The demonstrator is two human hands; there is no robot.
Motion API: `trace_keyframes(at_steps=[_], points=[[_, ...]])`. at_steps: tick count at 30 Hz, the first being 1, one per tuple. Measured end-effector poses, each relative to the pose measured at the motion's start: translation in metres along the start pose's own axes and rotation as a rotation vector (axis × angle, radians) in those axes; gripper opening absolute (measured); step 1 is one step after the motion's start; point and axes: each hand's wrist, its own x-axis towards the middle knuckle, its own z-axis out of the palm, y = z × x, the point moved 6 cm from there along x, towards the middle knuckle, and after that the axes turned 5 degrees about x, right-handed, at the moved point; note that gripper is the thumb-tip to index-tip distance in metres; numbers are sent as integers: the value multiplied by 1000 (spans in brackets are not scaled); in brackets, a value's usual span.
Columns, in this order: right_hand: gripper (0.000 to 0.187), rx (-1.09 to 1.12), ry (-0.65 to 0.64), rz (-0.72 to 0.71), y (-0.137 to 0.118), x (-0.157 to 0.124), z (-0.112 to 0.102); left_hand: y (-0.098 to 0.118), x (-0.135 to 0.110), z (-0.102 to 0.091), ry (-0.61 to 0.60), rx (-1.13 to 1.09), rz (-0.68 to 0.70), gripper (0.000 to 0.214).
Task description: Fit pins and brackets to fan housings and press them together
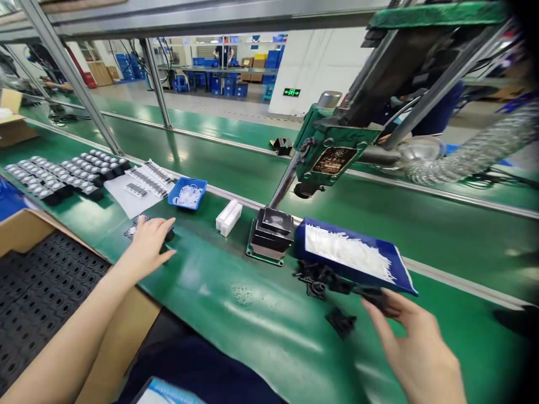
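Observation:
My left hand [145,244] is over the green bench with thumb and fingers spread. Small dark parts [129,231] with pale centres lie under and beside its fingers; the palm hides some of them. At the right, my right hand [421,342] has thumb and fingers closed on a black plastic part [373,296], slightly blurred. Just left of it is a loose pile of black plastic parts [315,278], and one more black piece [341,322] lies nearer me. Behind these sits a blue tray [406,275] of white strips [345,249].
A green press [337,151] stands over a black block fixture [272,235]. Left of it are a white block [229,217], a blue bin [202,191] of white rings, a white sheet with strips [126,196], and rows of black-and-white units [63,174]. A carton [63,224] holds black trays.

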Motion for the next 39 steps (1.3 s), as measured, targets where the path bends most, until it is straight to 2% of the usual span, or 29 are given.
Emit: trace_keyframes(at_steps=[3, 5, 8, 12, 14, 16, 21, 23, 26, 28, 31, 35, 39], points=[[39, 4, -257, -309, -60, -8, 29, -26, -12, 6, -48, 56, 31, 61], [34, 16, -422, -411, -88, -19, 55, -36, -17, 13, -51, 56, 48, 52], [29, 64, -512, -415, -108, -28, 82, -46, -18, 21, -27, 55, 47, 40], [23, 292, -466, -235, -107, -30, 94, -41, -16, 26, -58, 7, 86, 34], [17, 402, -413, -111, -101, -30, 96, -25, -17, 30, -112, -137, 112, 36], [12, 472, -364, -12, -97, -31, 98, 3, -18, 36, -172, -348, 128, 42], [13, 564, -337, 101, -88, -32, 104, 112, -11, 58, -301, -880, 124, 57], [13, 572, -323, 118, -85, -28, 101, 155, -6, 66, -349, -1072, 107, 61], [12, 563, -269, 148, -82, -18, 84, 197, 0, 72, -394, -1268, 97, 65], [10, 592, -254, 150, -87, -10, 70, 210, 2, 74, -396, -1316, 112, 66], [11, 669, -299, 56, -110, -3, 56, 213, 2, 75, -385, -1309, 124, 66], [15, 680, -347, -107, -142, -4, 56, 211, 0, 77, -355, -1282, 131, 59], [14, 621, -362, -159, -149, -5, 63, 211, 0, 76, -349, -1253, 130, 57]])
